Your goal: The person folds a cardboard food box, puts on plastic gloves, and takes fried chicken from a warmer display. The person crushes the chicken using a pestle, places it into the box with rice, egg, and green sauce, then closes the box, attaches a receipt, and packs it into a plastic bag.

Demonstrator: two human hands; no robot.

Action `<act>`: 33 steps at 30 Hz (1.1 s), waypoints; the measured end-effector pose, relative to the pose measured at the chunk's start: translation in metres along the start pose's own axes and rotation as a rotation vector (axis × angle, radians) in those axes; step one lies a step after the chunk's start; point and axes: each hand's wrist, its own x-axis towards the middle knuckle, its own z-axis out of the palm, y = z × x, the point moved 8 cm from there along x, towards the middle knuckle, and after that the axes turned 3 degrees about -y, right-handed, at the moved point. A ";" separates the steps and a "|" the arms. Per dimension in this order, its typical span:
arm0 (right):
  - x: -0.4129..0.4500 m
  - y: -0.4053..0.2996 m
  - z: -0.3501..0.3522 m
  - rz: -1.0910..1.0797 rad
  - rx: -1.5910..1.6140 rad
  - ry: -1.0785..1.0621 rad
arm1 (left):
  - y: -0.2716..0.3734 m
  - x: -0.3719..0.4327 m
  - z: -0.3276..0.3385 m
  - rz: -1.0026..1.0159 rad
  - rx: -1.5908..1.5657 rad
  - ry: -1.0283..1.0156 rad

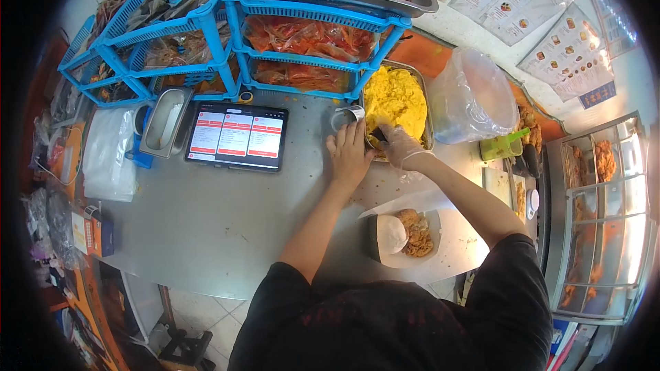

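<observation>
A deep metal tray (424, 74) of yellow scrambled egg (394, 95) stands at the back of the counter. In a clear plastic glove, my right hand (405, 147) grips the dark handle (380, 134) of a utensil at the tray's near end; the utensil's working end is hidden. My left hand (349, 152) lies bare against the tray's left side, fingers extended, beside a small metal cup (343, 117). Nearer my body, a paper food box (379, 257) holds a white dome of rice (392, 234) and fried chicken pieces (416, 234).
A tablet (234, 136) lies left on the steel counter (206, 216), beside a metal container (164, 126) and plastic bags (109, 152). Blue stacked baskets (314, 56) rise behind. Right of the egg stand a plastic-covered tub (474, 98), a green container (500, 148) and a glass food cabinet (600, 221).
</observation>
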 end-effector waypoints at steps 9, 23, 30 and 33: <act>0.009 0.003 -0.008 -0.335 0.078 -0.236 | -0.009 0.004 0.001 -0.047 0.023 0.002; -0.064 0.084 -0.039 -0.023 1.393 -0.049 | -0.019 -0.032 -0.081 -0.045 -0.180 0.290; -0.210 0.093 -0.065 -0.141 1.506 0.222 | -0.031 -0.048 -0.124 -0.066 -0.611 0.434; -0.238 0.101 -0.027 -0.100 1.665 0.156 | -0.040 -0.046 -0.097 -0.106 -0.818 0.366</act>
